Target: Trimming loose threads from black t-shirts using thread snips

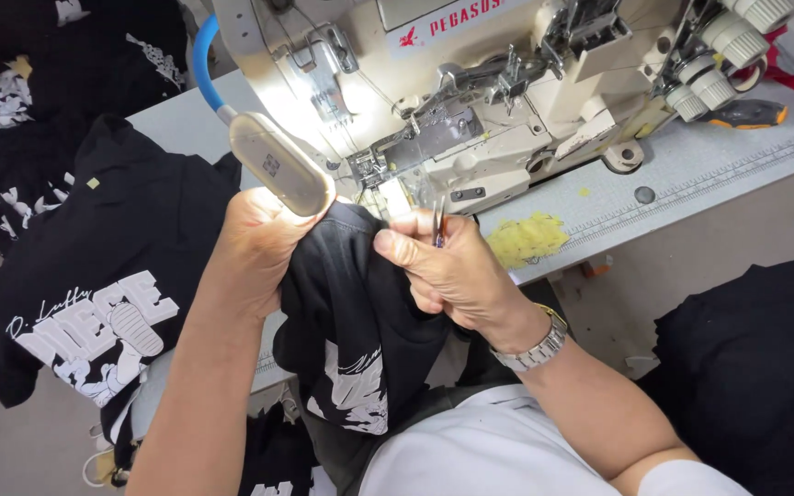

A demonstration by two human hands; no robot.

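A black printed shirt [342,303] hangs bunched between my two hands, just in front of the cream sewing machine [507,101]. My left hand [259,248] grips the shirt's upper left edge, partly behind the machine's work lamp [279,163]. My right hand [452,271], a metal watch on its wrist, pinches the fabric and holds small metal snips [437,223] with the tips pointing up. The needle area [374,170] lies just beyond the shirt, brightly lit.
A pile of black printed shirts [94,266] drapes over the table's left side. More black cloth [755,367] lies at the right. Yellow scraps [526,239] sit on the grey table [691,174], near its ruler strip. Thread cones [728,46] stand at the machine's right.
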